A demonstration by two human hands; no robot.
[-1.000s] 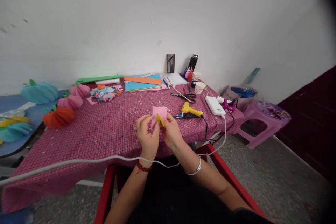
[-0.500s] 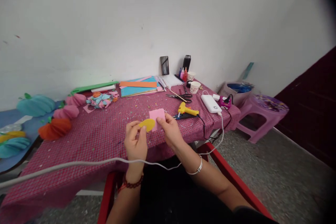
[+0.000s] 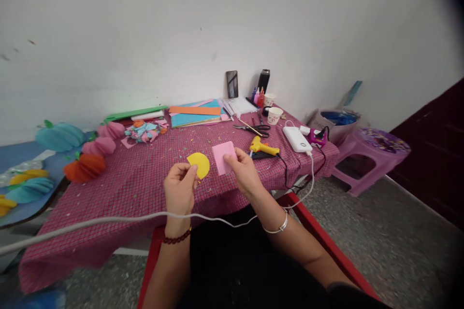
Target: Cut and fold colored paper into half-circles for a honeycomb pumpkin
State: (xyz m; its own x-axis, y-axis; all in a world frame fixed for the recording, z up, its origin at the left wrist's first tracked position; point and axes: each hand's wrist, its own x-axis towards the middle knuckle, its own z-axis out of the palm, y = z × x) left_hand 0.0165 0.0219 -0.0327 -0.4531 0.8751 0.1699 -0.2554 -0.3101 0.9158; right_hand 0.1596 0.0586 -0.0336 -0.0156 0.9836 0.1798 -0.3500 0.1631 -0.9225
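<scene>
Between the thumb and fingers of my left hand [image 3: 180, 184] is a yellow paper circle [image 3: 201, 164], its flat face turned up toward me. My right hand [image 3: 245, 169] pinches a pink paper square [image 3: 222, 155], thumb on top, fingers hidden behind it. The two pieces are apart, held above the checkered tablecloth [image 3: 152, 166]. A yellow hot glue gun [image 3: 264, 147] lies just beyond my right hand, and black-handled scissors [image 3: 259, 129] rest behind it.
Paper pumpkins [image 3: 85, 167] stand at the left, near a heap of paper scraps [image 3: 145, 131]. Blue sheets [image 3: 195, 118] lie at the back. A white power bank [image 3: 297, 139] and paper cups [image 3: 274, 116] are at right. A white cable [image 3: 141, 217] crosses before my wrists.
My hands have drawn apart, separating the yellow circle from the pink square. The circle has turned from edge-tilted to showing its face. The view has shifted slightly.
</scene>
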